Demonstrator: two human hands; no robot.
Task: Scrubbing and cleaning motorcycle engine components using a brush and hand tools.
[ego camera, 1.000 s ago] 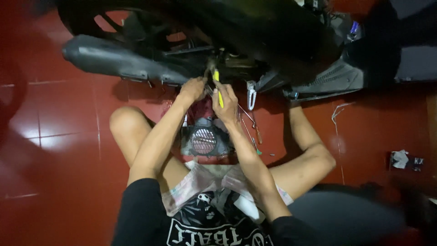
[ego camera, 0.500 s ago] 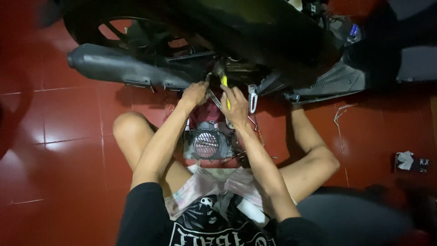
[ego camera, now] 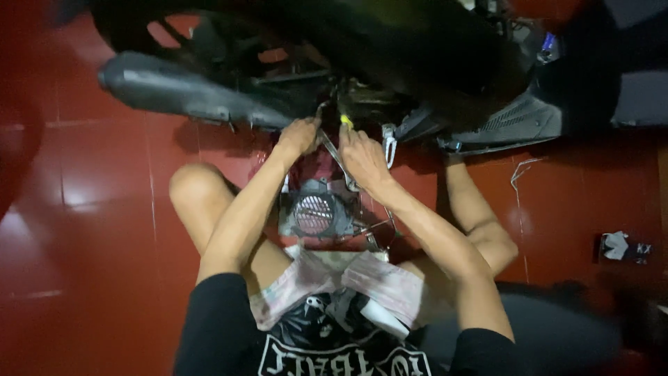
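left hand: our left hand (ego camera: 300, 134) is up at the underside of the motorcycle (ego camera: 390, 56), fingers curled shut on some part there; we cannot tell what it grips.
right hand: our right hand (ego camera: 362, 154) is closed around a yellow-handled tool (ego camera: 345, 121), whose yellow tip sticks out above the knuckles and points into the engine area.
metal tool: a slim metal wrench (ego camera: 337, 159) runs slantwise between the two hands, touching the right palm side; its far end is hidden.
exhaust: the dark muffler (ego camera: 174, 89) lies to the left of the left hand, just beside it.
fan cover: a grey round-grilled cover (ego camera: 314, 214) lies on the floor between our legs, below both hands.
floor: red tiles (ego camera: 104, 230), glossy.
far right: a small dark packet (ego camera: 625, 246) sits on the floor, well apart from the hands.
body: we sit with knees spread, black shirt, light shorts.
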